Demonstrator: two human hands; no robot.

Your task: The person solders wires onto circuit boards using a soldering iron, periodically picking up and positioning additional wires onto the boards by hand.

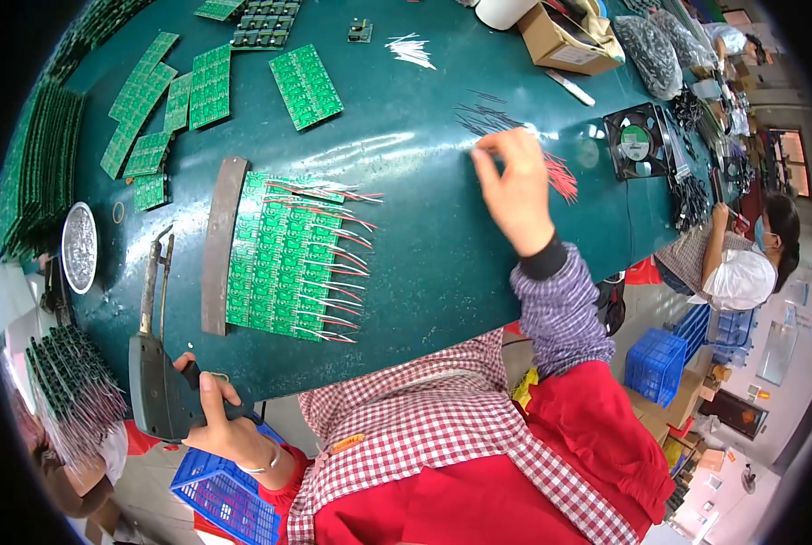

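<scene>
My left hand (pixel 222 422) is closed round the handle of a dark grey soldering gun (pixel 156 386), its long metal tip pointing away over the table. Over the right half of the tabletop, my right hand (pixel 518 186) has its thumb a little apart from its bent fingers, and nothing shows between them. Just beyond it lie thin black wires (pixel 486 118), and red wires (pixel 562 177) spread out to its right. Between my hands is a green circuit board panel (pixel 269 259), with red and white wire pairs (pixel 344 263) sticking out along its right side. A metal bar (pixel 224 245) lies along its left edge.
Green boards (pixel 210 86) lie at the far left, beside a tall board stack (pixel 42 173). A shallow silvery dish (pixel 79 247) sits near the left edge. White wires (pixel 410 51), a cardboard box (pixel 569 45) and a black fan (pixel 636 143) are farther off. Another person (pixel 742 259) works at right.
</scene>
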